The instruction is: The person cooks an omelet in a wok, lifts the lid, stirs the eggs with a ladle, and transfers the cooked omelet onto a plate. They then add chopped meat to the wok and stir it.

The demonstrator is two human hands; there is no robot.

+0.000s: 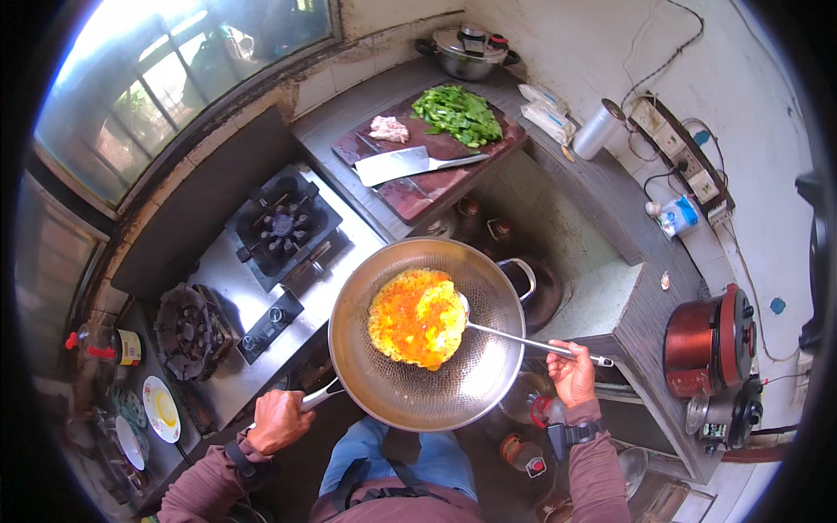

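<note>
My left hand [282, 418] is closed around the handle of a large steel wok [451, 405], held off the stove in front of my body. My right hand [572, 372] grips the long metal handle of a spatula or ladle [516, 338]. The utensil's head is partly hidden at the right edge of a yellow-orange cooked egg [415, 320], which lies in the wok, its right part apparently folded. Beyond the wok, a dark red cutting board [409, 196] carries a cleaver [399, 165], chopped greens [458, 114] and a small heap of minced meat [389, 129].
A gas burner [282, 225] is set in the steel stove at left, with another burner [189, 332] nearer. A floral plate [161, 410] and a bowl [131, 442] stand at lower left. A red electric cooker [703, 343] is at right. Oil bottles [521, 452] stand low by my legs.
</note>
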